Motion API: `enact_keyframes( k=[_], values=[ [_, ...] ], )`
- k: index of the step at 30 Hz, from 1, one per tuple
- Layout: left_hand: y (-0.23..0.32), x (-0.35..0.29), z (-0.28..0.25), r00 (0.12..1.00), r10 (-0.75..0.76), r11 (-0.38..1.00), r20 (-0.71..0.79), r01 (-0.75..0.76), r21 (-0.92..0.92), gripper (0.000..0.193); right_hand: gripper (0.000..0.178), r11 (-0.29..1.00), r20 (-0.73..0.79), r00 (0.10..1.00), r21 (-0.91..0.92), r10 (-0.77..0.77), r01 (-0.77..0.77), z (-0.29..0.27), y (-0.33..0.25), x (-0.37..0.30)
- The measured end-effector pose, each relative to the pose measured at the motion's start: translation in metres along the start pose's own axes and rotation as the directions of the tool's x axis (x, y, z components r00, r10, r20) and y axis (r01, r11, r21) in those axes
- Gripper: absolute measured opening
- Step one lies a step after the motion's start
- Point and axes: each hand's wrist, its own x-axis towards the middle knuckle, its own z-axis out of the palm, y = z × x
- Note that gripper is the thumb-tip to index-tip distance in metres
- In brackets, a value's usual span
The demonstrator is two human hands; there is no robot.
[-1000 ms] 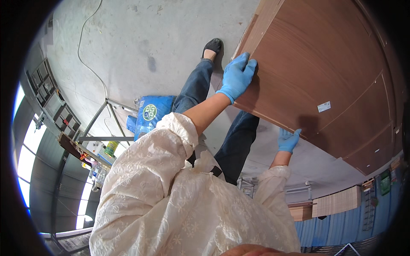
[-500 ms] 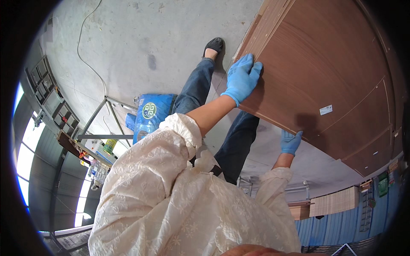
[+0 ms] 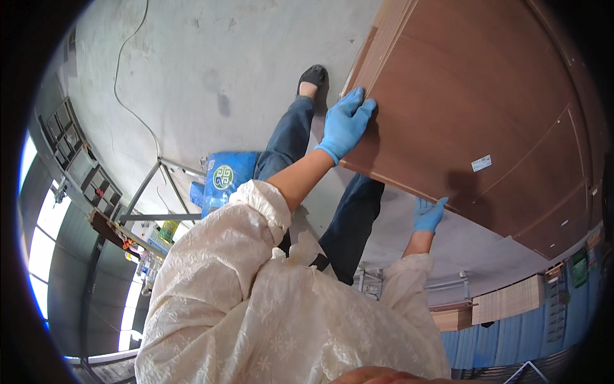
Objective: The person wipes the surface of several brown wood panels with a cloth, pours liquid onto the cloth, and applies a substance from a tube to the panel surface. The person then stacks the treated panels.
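Note:
A large reddish-brown wooden board [image 3: 467, 96] fills the right side of the view, with a small white label [image 3: 481, 163] on its face. Layered wooden edges run along its left side, like stacked boards. My left hand [image 3: 347, 125], in a blue glove, grips that left side close to the near corner, fingers over the edge and thumb on the face. Further right, my blue-gloved right hand [image 3: 429, 216] holds the near edge, thumb apart; its fingertips are partly hidden by the board.
On the grey floor [image 3: 185, 70], a blue sack [image 3: 231, 176] lies beside a metal frame [image 3: 144, 185], left of my legs. A cable [image 3: 116, 83] runs across the far left floor. Light wooden boards [image 3: 508, 299] stand near a blue wall at the lower right.
The board's near corner and my left hand have shifted slightly left in the view. My right hand sits slightly further left, its thumb now more spread. The whole view has also shifted a little.

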Motion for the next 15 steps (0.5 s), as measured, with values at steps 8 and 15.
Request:
enact_keyframes(
  k=[8, 15],
  values=[
    [0.039, 0.038, -0.007, 0.975, 0.222, 0.956, 0.007, -0.219, 0.193, 0.057, 0.075, 0.582, -0.177, 0.982, -0.806, -0.066, -0.106, 0.014, -0.07, -0.016],
    [0.12, 0.112, 0.041, 0.971, 0.214, 0.974, -0.106, -0.203, 0.102, 0.055, 0.06, -0.31, 0.568, 0.214, -0.683, -0.795, 0.661, 0.147, -0.159, -0.005]
  ],
)
